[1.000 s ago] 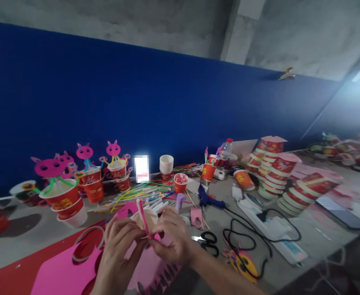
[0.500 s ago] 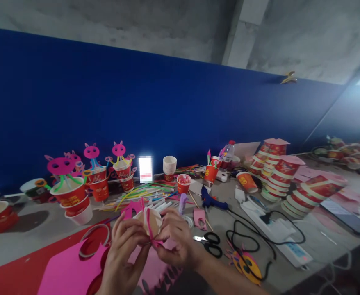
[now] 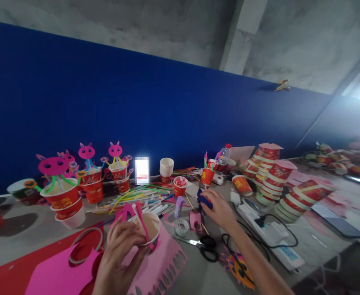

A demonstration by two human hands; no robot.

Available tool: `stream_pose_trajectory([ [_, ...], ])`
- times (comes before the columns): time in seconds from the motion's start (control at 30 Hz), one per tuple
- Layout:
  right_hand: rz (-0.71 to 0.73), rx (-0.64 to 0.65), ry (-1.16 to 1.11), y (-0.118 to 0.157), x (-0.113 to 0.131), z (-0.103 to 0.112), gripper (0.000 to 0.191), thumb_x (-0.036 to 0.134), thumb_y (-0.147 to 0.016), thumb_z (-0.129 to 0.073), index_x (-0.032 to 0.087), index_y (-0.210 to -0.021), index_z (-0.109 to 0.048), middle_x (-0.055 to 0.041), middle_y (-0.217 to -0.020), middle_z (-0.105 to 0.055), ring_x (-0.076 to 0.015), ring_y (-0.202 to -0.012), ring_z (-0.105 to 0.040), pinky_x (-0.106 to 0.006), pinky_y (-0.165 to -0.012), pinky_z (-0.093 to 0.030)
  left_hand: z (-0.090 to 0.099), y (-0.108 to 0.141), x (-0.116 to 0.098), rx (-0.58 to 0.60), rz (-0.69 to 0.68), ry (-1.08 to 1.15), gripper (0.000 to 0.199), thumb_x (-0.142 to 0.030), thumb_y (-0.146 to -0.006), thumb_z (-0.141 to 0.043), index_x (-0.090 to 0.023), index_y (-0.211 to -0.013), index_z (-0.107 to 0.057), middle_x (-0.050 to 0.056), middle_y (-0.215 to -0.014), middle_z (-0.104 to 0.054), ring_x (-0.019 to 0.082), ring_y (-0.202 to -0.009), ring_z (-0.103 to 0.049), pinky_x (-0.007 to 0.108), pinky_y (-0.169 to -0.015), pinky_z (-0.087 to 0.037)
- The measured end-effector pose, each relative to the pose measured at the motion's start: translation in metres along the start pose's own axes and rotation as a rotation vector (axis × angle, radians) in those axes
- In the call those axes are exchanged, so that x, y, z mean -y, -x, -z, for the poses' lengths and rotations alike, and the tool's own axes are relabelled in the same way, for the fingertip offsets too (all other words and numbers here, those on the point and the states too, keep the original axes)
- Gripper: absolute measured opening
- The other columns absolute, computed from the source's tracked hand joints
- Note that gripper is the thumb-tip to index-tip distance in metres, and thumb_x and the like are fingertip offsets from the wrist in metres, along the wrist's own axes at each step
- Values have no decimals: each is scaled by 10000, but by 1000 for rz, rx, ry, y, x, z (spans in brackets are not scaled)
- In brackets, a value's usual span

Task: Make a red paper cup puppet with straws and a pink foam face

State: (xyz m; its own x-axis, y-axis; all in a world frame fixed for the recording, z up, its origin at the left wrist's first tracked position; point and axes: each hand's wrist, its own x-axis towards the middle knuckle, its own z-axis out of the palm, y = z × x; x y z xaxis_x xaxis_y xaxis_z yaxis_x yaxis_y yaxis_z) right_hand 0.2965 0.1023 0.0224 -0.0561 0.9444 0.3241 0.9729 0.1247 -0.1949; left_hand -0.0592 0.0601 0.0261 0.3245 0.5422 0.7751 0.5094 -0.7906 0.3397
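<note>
One table (image 3: 198, 276); left hand (image 3: 123, 243) pinching one cup (image 3: 153, 226), right hand (image 3: 219, 208) gripping one glue gun (image 3: 204, 200)

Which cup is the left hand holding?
The front cup, with the pink strip slanting up from it. The left hand grips it near the rim; the other cups stand or lie farther off.

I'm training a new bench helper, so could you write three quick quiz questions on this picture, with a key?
1. Multiple choice: which tool is the right hand at?
A) the scissors
B) the blue glue gun
C) the roll of tape
2. True or false: of the two hands, only the left hand is at the paper cup.
3. Fill the gap: the clear bottle has a ____ cap.

Key: 1 B; 2 true; 3 red.
</note>
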Motion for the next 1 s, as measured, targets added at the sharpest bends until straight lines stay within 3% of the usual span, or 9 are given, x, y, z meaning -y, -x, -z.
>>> stream_pose_trajectory([
  [0.07,-65,58,85,-5,-31,-9,382,145,-766,-593,170,-1147,-627,-152,-1219,-644,-324,-1153,-592,-424,-986,-447,-3,2,1,0,4,-1,110,-160,-856,-675,-254,-899,-638,1,-851,-726,217,-937,-616,358,-894,-453],
  [0.13,-94,123,137,-7,-47,-19,423,101,-720,-599,163,-1137,-640,-146,-1145,-677,-314,-1062,-638,-394,-934,-465,-5,3,2,-8,-8,-12,99,-174,-852,-686,-255,-893,-647,4,-846,-729,220,-921,-623,360,-886,-462],
  [0.3,-86,187,131,-9,-59,-36,443,92,-741,-570,142,-1177,-634,-164,-1206,-646,-296,-1056,-642,-350,-918,-457,-8,0,2,-41,-66,-34,125,-147,-834,-684,-258,-877,-645,2,-817,-729,218,-889,-633,347,-848,-482],
  [0.53,-85,106,-132,-14,-80,-38,376,209,-798,-515,133,-1144,-641,-159,-1164,-676,-291,-1067,-647,-378,-959,-458,-8,-2,-1,-64,-110,-45,152,-106,-833,-666,-250,-872,-637,-3,-801,-722,208,-860,-626,351,-869,-460],
  [0.63,-141,31,-286,-17,-84,-35,289,272,-780,-500,167,-991,-668,-116,-982,-725,-276,-972,-670,-378,-895,-498,-9,0,0,-31,-93,-58,148,-119,-831,-681,-254,-875,-638,-4,-808,-720,213,-874,-623,361,-887,-449],
  [0.7,-194,-16,-396,-19,-82,-29,284,365,-812,-454,174,-861,-658,-78,-733,-692,-259,-741,-673,-369,-718,-537,-9,0,1,-28,-86,-68,143,-124,-834,-677,-258,-871,-645,-6,-808,-721,215,-874,-624,372,-902,-443],
  [0.77,-230,-42,-514,-17,-72,-18,412,471,-864,-367,169,-784,-638,-29,-531,-573,-220,-509,-587,-337,-530,-498,-10,0,-1,-35,-73,-80,142,-121,-839,-668,-261,-862,-654,-8,-812,-725,213,-872,-626,386,-933,-434],
  [0.87,-203,-19,-691,-3,-43,6,506,555,-907,-360,149,-823,-650,4,-498,-510,-172,-443,-522,-297,-472,-461,-9,-1,-8,-53,-42,-94,137,-128,-849,-666,-264,-854,-674,-8,-819,-734,210,-884,-633,429,-1027,-393],
  [1.0,-157,251,-1140,31,-2,33,438,565,-861,-593,141,-911,-695,37,-468,-482,-127,-379,-449,-275,-428,-433,-9,-3,-19,-21,83,-73,108,-166,-864,-680,-273,-865,-691,-15,-832,-741,204,-916,-641,491,-1116,-326],
])
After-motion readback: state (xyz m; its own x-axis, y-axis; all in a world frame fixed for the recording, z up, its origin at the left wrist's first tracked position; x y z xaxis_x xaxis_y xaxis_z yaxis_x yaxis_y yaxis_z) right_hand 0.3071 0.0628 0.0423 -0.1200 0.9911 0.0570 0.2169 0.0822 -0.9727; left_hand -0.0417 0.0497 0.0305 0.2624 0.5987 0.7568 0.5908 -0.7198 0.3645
